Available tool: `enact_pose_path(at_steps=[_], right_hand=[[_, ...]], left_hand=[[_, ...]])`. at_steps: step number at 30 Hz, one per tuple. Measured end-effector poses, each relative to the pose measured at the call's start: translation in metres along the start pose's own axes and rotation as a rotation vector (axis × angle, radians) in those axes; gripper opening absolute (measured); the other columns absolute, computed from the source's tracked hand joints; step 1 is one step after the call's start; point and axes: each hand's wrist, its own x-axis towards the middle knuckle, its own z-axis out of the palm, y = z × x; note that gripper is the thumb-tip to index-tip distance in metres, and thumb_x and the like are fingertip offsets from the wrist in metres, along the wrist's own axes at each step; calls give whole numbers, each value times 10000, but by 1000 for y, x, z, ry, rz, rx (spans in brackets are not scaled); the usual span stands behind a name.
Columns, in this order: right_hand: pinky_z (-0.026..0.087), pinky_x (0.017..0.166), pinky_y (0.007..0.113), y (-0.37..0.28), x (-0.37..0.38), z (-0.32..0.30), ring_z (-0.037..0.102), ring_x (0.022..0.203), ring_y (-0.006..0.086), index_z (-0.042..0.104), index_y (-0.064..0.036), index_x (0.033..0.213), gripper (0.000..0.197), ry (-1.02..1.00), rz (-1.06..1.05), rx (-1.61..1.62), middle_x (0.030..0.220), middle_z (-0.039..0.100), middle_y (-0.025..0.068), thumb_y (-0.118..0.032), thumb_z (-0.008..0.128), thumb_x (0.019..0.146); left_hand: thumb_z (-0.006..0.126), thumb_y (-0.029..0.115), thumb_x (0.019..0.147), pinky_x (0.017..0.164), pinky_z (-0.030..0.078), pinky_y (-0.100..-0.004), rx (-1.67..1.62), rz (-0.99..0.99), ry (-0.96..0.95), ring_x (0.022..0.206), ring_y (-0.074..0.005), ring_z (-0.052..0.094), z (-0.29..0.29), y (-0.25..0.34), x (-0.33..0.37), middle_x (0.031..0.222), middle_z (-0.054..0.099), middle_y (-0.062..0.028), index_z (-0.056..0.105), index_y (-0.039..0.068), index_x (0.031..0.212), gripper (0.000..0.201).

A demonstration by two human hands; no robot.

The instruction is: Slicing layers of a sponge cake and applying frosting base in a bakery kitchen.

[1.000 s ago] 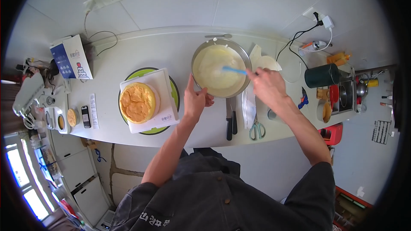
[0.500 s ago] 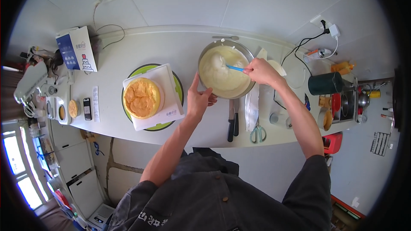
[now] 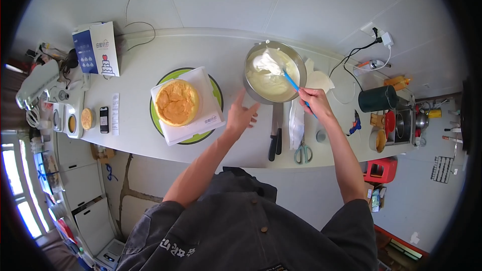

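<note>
My right hand (image 3: 315,102) is closed around the blue handle of a spatula (image 3: 289,78). The spatula's head carries a thick lump of white cream (image 3: 269,63) over the metal mixing bowl (image 3: 247,76), with pale, smooth cream (image 3: 267,85) lying below it. My left hand (image 3: 242,117) is open, fingers spread, just beside the bowl's near left side; it holds nothing, and I cannot tell whether a fingertip touches the bowl. To its left, a round golden cake (image 3: 176,102) sits on a white board (image 3: 193,129) over a green turntable (image 3: 219,95).
Right of my left hand lie two black-handled knives (image 3: 274,145), a white bag (image 3: 296,126) and green-handled scissors (image 3: 303,153). A phone (image 3: 104,120), a strip of paper (image 3: 115,114) and a stand mixer (image 3: 42,83) are at the left. Cables and a dark green canister (image 3: 377,99) stand right.
The spatula has lifted a lump of cream from the bowl, and my right hand has come nearer to me. My left hand has come away from its hold on the bowl's side.
</note>
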Motion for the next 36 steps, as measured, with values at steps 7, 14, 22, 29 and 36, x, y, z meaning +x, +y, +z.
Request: enact_pose_path(at_steps=[7, 14, 22, 29, 36], right_hand=[[562, 683, 435, -42, -6, 34, 688, 714, 325, 747, -54, 1135, 274, 430, -435, -1123, 823, 710, 141, -100, 623, 895], [564, 671, 415, -53, 14, 43, 697, 802, 282, 752, -69, 1098, 359, 383, -819, -1481, 807, 700, 120, -66, 672, 747], [552, 663, 447, -62, -30, 0, 701, 747, 341, 739, -21, 963, 229, 385, -496, -1257, 812, 702, 165, -58, 668, 749], [562, 680, 477, -62, 45, 3, 723, 773, 374, 738, -9, 833, 125, 272, -306, -1431, 842, 726, 205, -68, 656, 759], [562, 719, 396, -68, 73, -22, 710, 704, 295, 754, -23, 820, 192, 62, -61, -833, 739, 722, 146, -168, 629, 828]], left_hand=[[665, 172, 915, 553, 571, -314, 106, 3, -138, 628, -175, 689, -51, -62, -58, 800, 732, -141, 302, 133, 1606, 782], [643, 140, 953, 648, 586, -295, 159, -49, -116, 731, -151, 689, -122, -83, -122, 883, 733, -140, 370, 81, 1573, 679], [624, 87, 958, 696, 573, -276, 185, -60, 123, 772, -140, 690, -170, -93, -177, 911, 737, -137, 497, -42, 1463, 537], [636, 94, 939, 704, 565, -283, 144, -103, 224, 745, -147, 685, -176, -102, -187, 892, 743, -155, 570, -42, 1402, 487], [614, 91, 941, 692, 588, -293, 134, -154, 397, 766, -175, 717, -191, -130, -215, 897, 743, -166, 587, -46, 1376, 456]])
